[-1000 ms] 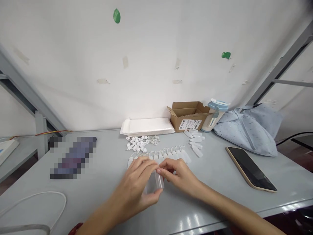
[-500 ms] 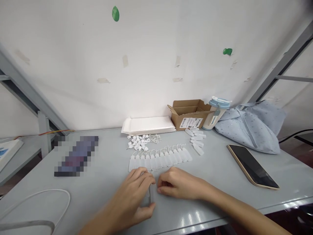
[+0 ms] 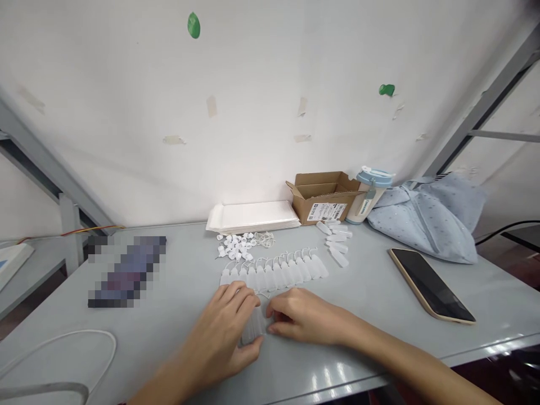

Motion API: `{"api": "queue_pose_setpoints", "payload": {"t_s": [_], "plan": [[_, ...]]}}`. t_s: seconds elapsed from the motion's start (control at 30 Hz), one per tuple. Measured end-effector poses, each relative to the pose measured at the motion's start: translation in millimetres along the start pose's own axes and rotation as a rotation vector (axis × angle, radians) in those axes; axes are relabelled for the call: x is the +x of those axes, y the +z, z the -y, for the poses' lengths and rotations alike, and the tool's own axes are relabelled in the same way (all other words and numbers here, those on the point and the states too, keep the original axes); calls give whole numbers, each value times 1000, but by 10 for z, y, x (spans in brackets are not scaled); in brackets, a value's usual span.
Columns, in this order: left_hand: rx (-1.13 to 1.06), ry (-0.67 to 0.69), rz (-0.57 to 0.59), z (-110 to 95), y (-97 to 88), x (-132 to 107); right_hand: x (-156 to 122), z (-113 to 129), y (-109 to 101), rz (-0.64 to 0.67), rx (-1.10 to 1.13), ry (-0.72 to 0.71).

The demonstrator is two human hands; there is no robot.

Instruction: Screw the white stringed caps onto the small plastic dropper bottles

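Note:
My left hand (image 3: 230,326) straddles several translucent plastic tube-like pieces (image 3: 253,327) lying side by side on the table, fingers at their far end and thumb at the near end. My right hand (image 3: 301,316) rests at their right side with fingers curled and thumb close to the index finger; whether something small is pinched there is hidden. Beyond both hands lies a row of flat translucent pieces (image 3: 276,275) with thin cord loops at their tops. Behind the row are a heap of small white caps (image 3: 236,246) and a small pile of pale loops (image 3: 265,239).
Loose translucent pieces (image 3: 337,247) lie right of the row. At the back are white padded envelopes (image 3: 257,216), an open cardboard box (image 3: 324,205), a tumbler (image 3: 369,197) and a blue cloth bag (image 3: 426,222). A phone (image 3: 432,287) lies right; a white cable (image 3: 112,343) curves left.
More translucent pieces now show between my left thumb and fingers. My right thumb and index finger are slightly farther apart. The view has shifted a little.

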State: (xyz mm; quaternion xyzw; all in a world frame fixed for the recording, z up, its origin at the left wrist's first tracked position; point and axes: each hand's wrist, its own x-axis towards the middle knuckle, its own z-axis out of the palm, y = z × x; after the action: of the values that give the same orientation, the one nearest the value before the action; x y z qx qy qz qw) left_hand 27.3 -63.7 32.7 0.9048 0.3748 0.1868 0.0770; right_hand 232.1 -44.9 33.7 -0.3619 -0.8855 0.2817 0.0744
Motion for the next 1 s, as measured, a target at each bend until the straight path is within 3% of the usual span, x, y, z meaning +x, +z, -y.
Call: {"api": "queue_pose_setpoints", "payload": {"t_s": [0.4,0.57,0.73,0.9,1.0], "plan": [[-30,0,36,6,-71,3,4,-6,8,2,-11,-40],[-51,-57,-8,108,-154,80,6,-84,-105,-35,72,-33],[-88,-165,-8,327,-162,374,-44,-298,-383,-229,125,41],[-4,-170,-16,550,-77,808,-176,-686,-705,-467,-200,341],[23,-151,-30,624,8,1028,-264,-903,-845,-517,-265,436]]}}
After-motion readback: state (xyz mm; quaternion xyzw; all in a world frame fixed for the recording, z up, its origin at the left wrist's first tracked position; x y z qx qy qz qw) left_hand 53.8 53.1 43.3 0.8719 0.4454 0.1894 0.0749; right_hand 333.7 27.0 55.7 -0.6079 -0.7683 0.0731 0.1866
